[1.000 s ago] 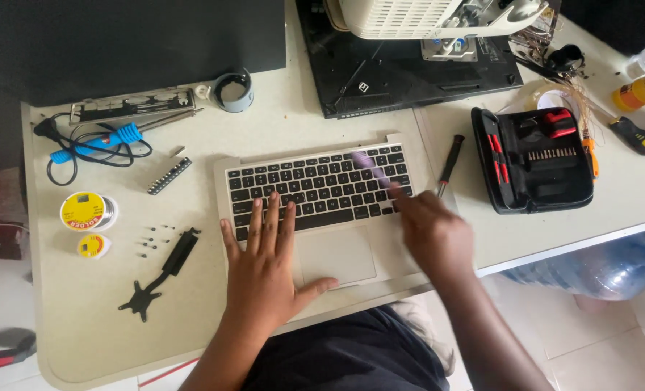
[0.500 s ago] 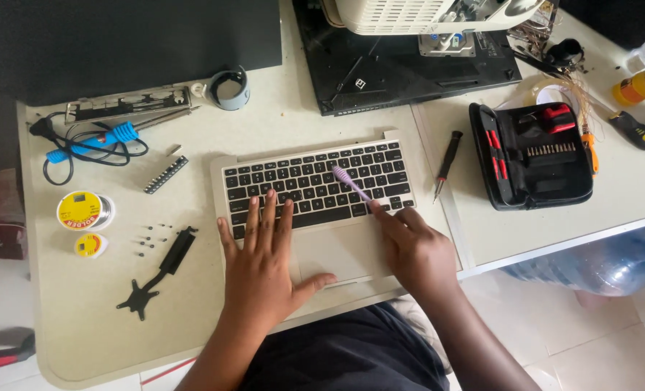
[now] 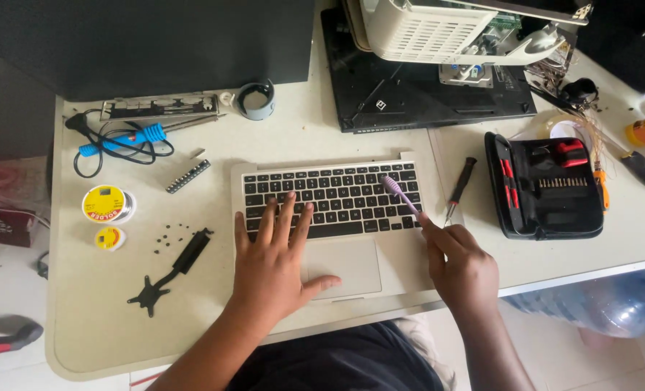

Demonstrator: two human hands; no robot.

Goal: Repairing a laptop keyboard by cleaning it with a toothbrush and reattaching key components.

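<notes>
- Our left hand point(image 3: 275, 264) lies flat, fingers wide, holding the laptop point(image 3: 337, 224) down.
- Our right hand point(image 3: 463, 268) grips a purple brush point(image 3: 400, 195), tip on keys just ahead.
- We should brush softly.

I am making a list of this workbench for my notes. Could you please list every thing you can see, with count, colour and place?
laptop base: one, silver with black keys, table centre
brush: one, purple, over the keys on the right
screwdriver: one, black, right of the laptop base
tool kit case: one, black, open, right side
soldering iron: one, blue, black cord, upper left
solder tins: two, yellow, left edge
tape roll: one, grey, top centre
bracket: one, black, left of the laptop base
left hand: flat on the keys and palm rest
right hand: grip on the brush
</notes>
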